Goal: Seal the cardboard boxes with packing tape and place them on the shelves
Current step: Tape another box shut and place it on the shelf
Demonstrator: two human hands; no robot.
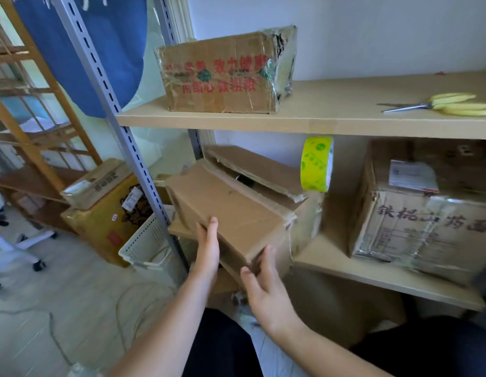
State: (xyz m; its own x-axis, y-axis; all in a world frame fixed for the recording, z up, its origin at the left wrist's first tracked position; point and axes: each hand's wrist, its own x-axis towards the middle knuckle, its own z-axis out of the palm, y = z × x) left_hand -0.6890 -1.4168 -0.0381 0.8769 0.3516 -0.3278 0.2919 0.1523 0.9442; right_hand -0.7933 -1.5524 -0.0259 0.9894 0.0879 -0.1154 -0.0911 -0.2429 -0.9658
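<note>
**Open box in hand at the lower shelf, not yet taped**

We hold a plain box (pixel 231 210) at the left end of the lower shelf (pixel 386 278), tilted, its near corner past the shelf edge. Left hand (pixel 208 248) lies flat on the near-left face, fingers straight. Right hand (pixel 263 284) is at the bottom near corner, thumb and fingers spread and only loosely bent; contact looks light, we can't tell if it truly grips. The top flaps gape, so we judge this box unsealed: the step is positioning it for taping, not shelving.

Next move, by our guess: square the box, press the flaps down, then reach for the tape roll (pixel 316 164), standing on edge just behind the box. The scissors (pixel 437 104) lie on the upper shelf (pixel 318 115), right side, for the cut.

Counts:
- Boxes on the shelves: three. The held one, a taped box with red print (pixel 223 74) on the upper shelf, and a wrapped box (pixel 424 210) on the lower right.
- Boxes on the floor at left: at least two, stacked (pixel 100 208).
- Tape rolls: one.
- Scissors: one.
- White basket (pixel 149 240): one.
</note>
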